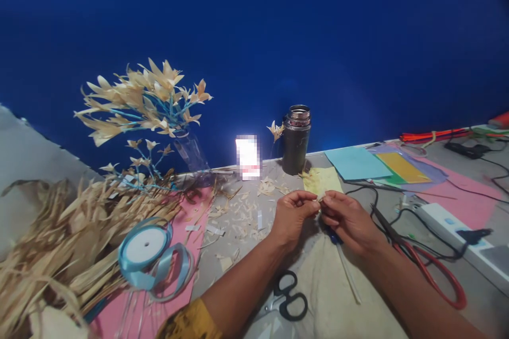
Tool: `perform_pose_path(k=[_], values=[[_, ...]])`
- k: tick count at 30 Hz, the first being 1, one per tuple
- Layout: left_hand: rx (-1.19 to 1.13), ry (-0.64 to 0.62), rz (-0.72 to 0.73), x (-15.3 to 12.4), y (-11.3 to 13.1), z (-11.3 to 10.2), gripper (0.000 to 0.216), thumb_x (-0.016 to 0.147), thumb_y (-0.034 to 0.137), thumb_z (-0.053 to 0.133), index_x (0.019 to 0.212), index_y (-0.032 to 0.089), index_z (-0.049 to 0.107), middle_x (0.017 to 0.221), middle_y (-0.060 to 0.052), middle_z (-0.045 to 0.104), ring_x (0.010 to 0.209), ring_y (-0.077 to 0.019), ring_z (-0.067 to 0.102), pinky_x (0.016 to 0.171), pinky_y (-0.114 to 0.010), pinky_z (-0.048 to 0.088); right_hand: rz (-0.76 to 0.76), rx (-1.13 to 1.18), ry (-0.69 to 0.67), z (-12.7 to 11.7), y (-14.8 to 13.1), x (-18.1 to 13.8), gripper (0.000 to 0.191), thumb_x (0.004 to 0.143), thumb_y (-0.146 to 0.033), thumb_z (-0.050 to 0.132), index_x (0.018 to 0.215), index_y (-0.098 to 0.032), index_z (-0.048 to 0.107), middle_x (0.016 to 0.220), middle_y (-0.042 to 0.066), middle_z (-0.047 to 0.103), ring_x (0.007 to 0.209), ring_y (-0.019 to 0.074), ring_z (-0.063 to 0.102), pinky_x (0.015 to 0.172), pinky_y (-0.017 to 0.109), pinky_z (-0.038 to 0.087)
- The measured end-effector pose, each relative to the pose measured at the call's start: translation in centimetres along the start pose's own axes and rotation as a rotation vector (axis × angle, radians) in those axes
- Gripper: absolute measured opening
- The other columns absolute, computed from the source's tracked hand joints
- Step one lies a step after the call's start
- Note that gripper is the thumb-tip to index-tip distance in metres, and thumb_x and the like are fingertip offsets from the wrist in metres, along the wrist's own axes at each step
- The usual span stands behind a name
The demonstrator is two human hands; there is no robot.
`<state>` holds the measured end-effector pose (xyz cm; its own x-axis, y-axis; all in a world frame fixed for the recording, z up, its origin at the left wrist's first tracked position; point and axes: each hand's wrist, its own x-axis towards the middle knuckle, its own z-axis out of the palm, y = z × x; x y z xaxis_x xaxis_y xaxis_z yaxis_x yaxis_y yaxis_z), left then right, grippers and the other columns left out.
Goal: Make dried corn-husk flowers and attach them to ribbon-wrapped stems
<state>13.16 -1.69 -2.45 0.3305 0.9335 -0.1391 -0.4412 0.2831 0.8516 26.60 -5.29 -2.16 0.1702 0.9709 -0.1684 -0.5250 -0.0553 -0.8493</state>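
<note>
My left hand [292, 218] and my right hand [350, 221] meet at the fingertips over the work surface. Both are closed in a pinch on a small pale piece [320, 198], mostly hidden by the fingers; its kind cannot be made out. Under my right hand shows a dark blue object [334, 235], with a whitish stick [349, 275] running toward me; I cannot tell whether that hand touches it. A yellow sheet [326, 180] lies just beyond the fingers. Black-handled scissors [292, 296] rest below my left forearm, and red-handled scissors [421, 265] lie right of my right hand.
Dried husks [71, 243] and a blue ribbon spool [143, 246] lie at left. Husk flowers [143, 98] stand in a tilted clear bottle [193, 153]. A dark flask [296, 140] stands open by the wall. Coloured sheets [358, 163], cables and a power strip [453, 233] are at right.
</note>
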Motion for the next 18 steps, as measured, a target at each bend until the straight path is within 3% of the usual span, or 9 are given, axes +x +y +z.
perform_pose_path(k=[18], values=[[0.124,-0.051,0.078,0.44,-0.26,-0.56,0.021,0.061,0.025,0.088,0.073,0.015,0.074,0.065,-0.002,0.067,0.061,-0.0114,0.057,0.064,-0.026,0.043,0.001,-0.008,-0.011,-0.11,-0.08,0.00,0.032,0.058,-0.036,0.095,0.070,-0.018,0.072,0.061,-0.003,0.052,0.052,0.0054,0.037,0.042,0.015,0.028]])
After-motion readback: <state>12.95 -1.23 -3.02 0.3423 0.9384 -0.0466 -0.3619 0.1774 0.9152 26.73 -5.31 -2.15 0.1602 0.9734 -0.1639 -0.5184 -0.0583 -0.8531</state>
